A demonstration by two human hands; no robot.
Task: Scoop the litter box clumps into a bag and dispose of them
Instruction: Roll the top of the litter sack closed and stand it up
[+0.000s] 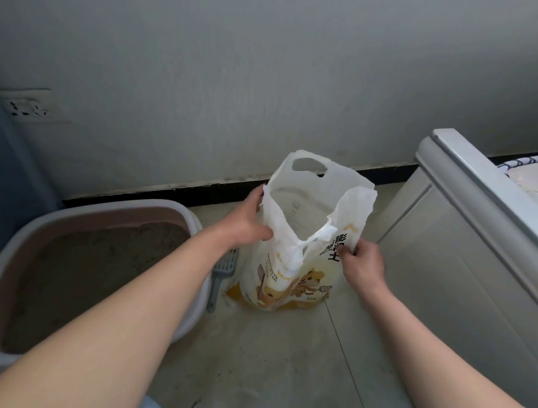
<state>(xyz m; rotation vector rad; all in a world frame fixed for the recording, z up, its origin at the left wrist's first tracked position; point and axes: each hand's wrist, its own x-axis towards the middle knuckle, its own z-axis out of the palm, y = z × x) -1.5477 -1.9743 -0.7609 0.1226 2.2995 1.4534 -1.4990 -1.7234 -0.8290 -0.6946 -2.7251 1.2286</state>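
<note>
I have the bag (310, 239) standing on the floor (280, 365) near the wall, and I am spreading its mouth so the clumps can drop straight in. My left hand (247, 221) grips the left edge of the opening, fingers wrapped over it; my right hand (364, 264) pinches the printed front panel. The litter box (94, 274) sits to my left, close to the bag, its litter not yet scooped as far as I can judge. The scoop (223, 274) lies on the floor between box and bag, within easy reach. A white cabinet (470, 252) crowds the right side.
</note>
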